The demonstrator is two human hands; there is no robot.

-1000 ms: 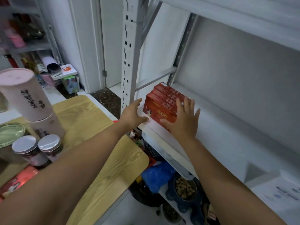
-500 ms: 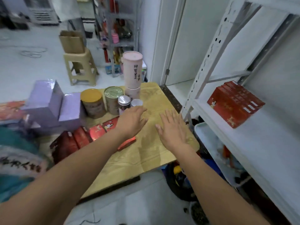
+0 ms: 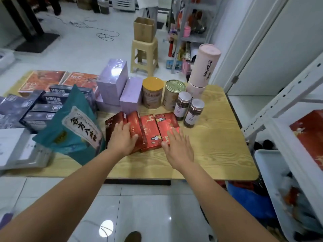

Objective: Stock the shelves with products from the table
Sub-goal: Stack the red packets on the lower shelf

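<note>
head: glossy rectangular red boxes point(image 3: 150, 131)

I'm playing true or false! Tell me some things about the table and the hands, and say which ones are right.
1. The left hand rests on the red boxes. True.
2. The cardboard box sits on the table. False: it sits on the stool.
3. The pink tube lies on its side. False: it stands up.
4. Two jars have silver lids. True.
5. The right hand holds a jar. False: its fingers are straight and it holds nothing.
</note>
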